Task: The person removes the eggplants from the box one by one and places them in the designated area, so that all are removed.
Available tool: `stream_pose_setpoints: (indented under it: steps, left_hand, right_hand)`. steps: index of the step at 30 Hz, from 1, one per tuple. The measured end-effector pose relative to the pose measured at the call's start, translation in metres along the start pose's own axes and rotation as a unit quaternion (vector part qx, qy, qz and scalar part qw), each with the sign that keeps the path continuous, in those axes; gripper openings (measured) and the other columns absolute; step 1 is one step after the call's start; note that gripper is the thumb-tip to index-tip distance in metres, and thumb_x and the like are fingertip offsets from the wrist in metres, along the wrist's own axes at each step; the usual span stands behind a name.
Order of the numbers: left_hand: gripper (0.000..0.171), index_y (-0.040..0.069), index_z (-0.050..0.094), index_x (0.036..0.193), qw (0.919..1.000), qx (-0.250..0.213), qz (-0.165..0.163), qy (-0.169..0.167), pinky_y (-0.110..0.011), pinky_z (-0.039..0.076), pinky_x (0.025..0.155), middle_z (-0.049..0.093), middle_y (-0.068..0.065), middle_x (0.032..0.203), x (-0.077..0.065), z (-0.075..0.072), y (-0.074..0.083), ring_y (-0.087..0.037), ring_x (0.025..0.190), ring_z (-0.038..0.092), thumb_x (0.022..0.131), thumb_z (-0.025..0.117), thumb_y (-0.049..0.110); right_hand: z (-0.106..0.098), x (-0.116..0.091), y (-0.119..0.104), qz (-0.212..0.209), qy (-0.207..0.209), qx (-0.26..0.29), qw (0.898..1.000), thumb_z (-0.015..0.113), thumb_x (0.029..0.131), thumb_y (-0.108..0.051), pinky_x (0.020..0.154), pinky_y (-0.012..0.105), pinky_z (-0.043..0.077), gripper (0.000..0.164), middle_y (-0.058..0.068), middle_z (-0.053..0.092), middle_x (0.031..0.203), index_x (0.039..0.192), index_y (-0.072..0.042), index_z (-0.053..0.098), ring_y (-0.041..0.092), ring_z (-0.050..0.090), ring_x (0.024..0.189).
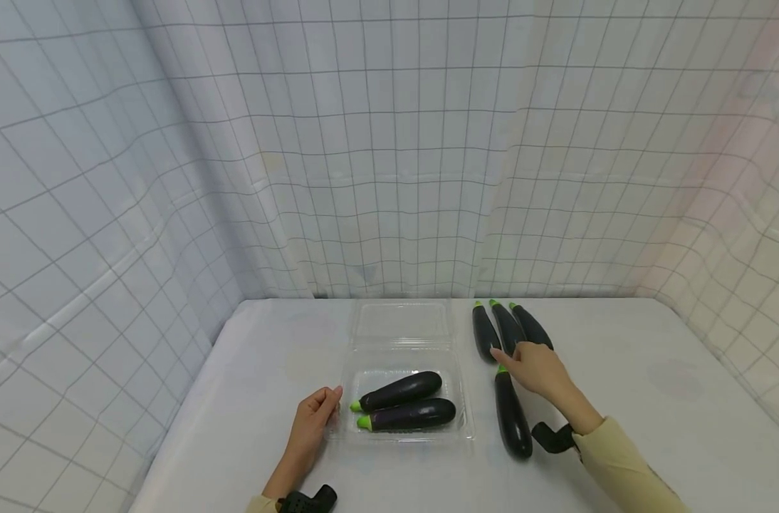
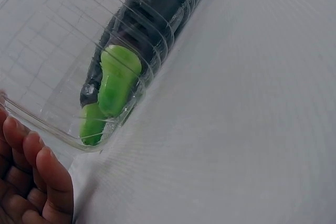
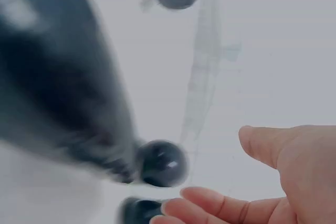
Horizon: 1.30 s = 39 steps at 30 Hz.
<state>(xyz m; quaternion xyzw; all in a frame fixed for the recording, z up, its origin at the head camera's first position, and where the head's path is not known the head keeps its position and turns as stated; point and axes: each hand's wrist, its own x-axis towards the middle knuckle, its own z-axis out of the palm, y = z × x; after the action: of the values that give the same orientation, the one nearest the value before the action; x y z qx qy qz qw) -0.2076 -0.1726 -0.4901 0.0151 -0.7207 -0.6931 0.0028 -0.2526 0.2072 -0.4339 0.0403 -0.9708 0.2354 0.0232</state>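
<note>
My left hand (image 1: 312,417) is at the left edge of a clear plastic clamshell box (image 1: 464,399); in the left wrist view its fingertips (image 2: 44,156) are right at the rim, fingers loosely bent. Inside the box lie two dark eggplants, one behind (image 1: 405,388) and one in front (image 1: 415,415), green stems leftward. My right hand (image 1: 538,367) hovers by the round ends of three eggplants (image 1: 484,331) at the back right. In the right wrist view its thumb (image 3: 262,142) is spread from the fingers, with nothing between. Another eggplant (image 1: 513,417) lies nearer, below this hand.
The box's lid (image 1: 402,324) is folded back flat behind its base. A white cloth (image 1: 268,342) covers the table. Checked white curtains (image 1: 389,142) hang behind and along both sides. Each wrist carries a black camera (image 1: 552,437).
</note>
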Motion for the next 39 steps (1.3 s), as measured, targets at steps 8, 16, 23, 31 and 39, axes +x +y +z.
stream_pose_setpoints:
  steps: [8, 16, 23, 31, 39]
  left_hand:
    - [0.035, 0.001, 0.049, 0.072, 1.0, 0.0, -0.003, -0.001, -0.024, 0.033, 0.059, 0.041, 0.0, 0.063, 0.0, 0.0, 0.0, -0.012, 0.062, 0.039, 0.097, 0.057, 0.025]
    - [0.038, -0.003, 0.049, 0.073, 1.0, 0.003, 0.002, -0.002, -0.024, 0.034, 0.059, 0.041, 0.001, 0.063, 0.0, 0.0, -0.001, -0.012, 0.062, 0.04, 0.097, 0.057, 0.025]
    - [0.036, -0.002, 0.05, 0.072, 1.0, 0.004, 0.007, 0.001, -0.023, 0.033, 0.058, 0.041, 0.001, 0.062, -0.001, 0.001, -0.001, -0.012, 0.061, 0.039, 0.097, 0.057, 0.023]
    - [0.035, -0.002, 0.05, 0.073, 1.0, 0.0, 0.009, -0.001, -0.023, 0.034, 0.058, 0.042, 0.0, 0.063, -0.001, 0.0, 0.0, -0.011, 0.061, 0.04, 0.098, 0.056, 0.022]
    - [0.035, -0.001, 0.05, 0.072, 0.9999, 0.004, 0.012, -0.003, -0.023, 0.034, 0.058, 0.042, 0.0, 0.063, -0.001, 0.0, -0.001, -0.011, 0.061, 0.04, 0.098, 0.056, 0.023]
  right_hand:
    - [-0.006, 0.014, -0.034, -0.064, -0.004, -0.005, 0.998, 0.057, 0.093, -0.045, 0.041, 0.024, 0.026, 0.051, -0.006, 0.033, 0.048, 0.055, -0.014, 0.043, 0.009, 0.032, 0.041]
    - [0.001, 0.03, -0.066, -0.133, -0.003, 0.0, 0.991, 0.06, 0.091, -0.045, 0.047, 0.029, 0.038, 0.037, -0.005, 0.051, 0.06, 0.074, -0.012, 0.059, 0.012, 0.045, 0.05]
    - [0.012, 0.04, -0.086, -0.25, -0.054, 0.035, 0.966, 0.061, 0.093, -0.039, 0.059, 0.03, 0.046, 0.025, -0.008, 0.059, 0.074, 0.084, -0.016, 0.062, 0.009, 0.054, 0.064]
    - [0.029, 0.05, -0.11, -0.318, -0.191, 0.039, 0.928, 0.06, 0.093, -0.038, 0.087, 0.039, 0.045, 0.035, 0.008, 0.064, 0.111, 0.111, -0.008, 0.064, 0.026, 0.059, 0.105]
    - [0.046, 0.055, -0.128, -0.314, -0.255, -0.009, 0.914, 0.06, 0.092, -0.042, 0.095, 0.037, 0.04, 0.051, 0.009, 0.059, 0.123, 0.126, -0.004, 0.058, 0.022, 0.053, 0.114]
